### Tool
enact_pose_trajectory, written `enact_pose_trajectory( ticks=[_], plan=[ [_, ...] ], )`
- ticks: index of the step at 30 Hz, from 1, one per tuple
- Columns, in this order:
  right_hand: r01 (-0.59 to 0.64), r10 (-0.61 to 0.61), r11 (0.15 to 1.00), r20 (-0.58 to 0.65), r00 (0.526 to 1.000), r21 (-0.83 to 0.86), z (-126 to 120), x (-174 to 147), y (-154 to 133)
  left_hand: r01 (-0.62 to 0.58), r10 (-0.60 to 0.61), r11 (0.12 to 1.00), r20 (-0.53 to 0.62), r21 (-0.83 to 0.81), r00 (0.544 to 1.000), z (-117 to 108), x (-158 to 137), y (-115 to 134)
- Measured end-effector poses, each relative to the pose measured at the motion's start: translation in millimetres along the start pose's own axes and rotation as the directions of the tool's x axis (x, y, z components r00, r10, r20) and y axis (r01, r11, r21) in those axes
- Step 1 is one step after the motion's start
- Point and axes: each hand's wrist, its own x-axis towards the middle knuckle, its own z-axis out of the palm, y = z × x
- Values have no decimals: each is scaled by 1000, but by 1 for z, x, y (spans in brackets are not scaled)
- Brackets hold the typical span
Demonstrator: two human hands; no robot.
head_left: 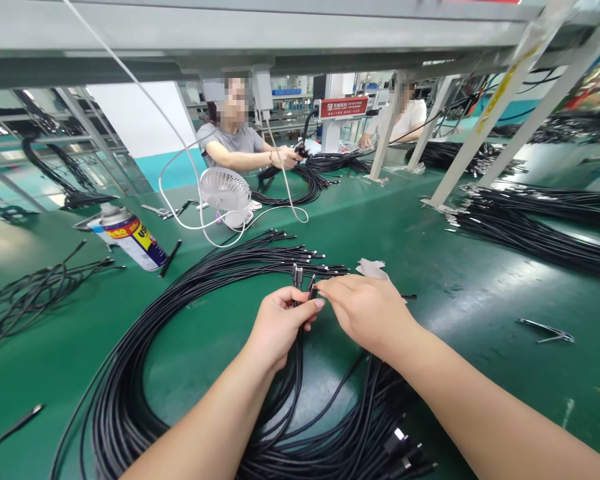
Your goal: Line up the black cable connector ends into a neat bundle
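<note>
My left hand (281, 325) is closed around a few black cables (299, 360), whose plug ends stick up above the thumb and fingers. One connector (313, 289) stands between the left thumb and my right hand (365, 308). The right fingers are pressed together with their tips at that connector; the right thumb is hidden behind the hand. Beneath both hands, a large bundle of black cables (125, 373) curves across the green table. Its metal-tipped ends fan out just beyond the hands, and more plugs (403, 443) lie under my right forearm.
A spray can (133, 237) and a small white fan (225, 190) stand beyond the bundle. Nippers (547, 331) lie at right. More cables (535, 233) lie beside the rack posts (473, 120). Across the table, a co-worker (235, 143) handles cables; another person (400, 120) sits farther right.
</note>
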Motion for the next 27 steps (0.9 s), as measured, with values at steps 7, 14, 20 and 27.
enact_pose_trajectory(
  ticks=[7,14,20,27],
  plan=[
    [-53,48,998,108,993,41,-4,2,1,-5,5,1000,-3,15,1000,-2,2,-2],
    [-40,35,998,109,993,48,-4,2,2,-7,7,1000,6,27,1000,-3,1,-1],
    [-28,24,999,98,995,39,-2,1,2,-8,7,999,15,37,1000,-3,1,-1],
    [5,-5,1000,62,998,0,-6,3,0,8,-8,1000,9,15,1000,0,-3,7]
  ],
)
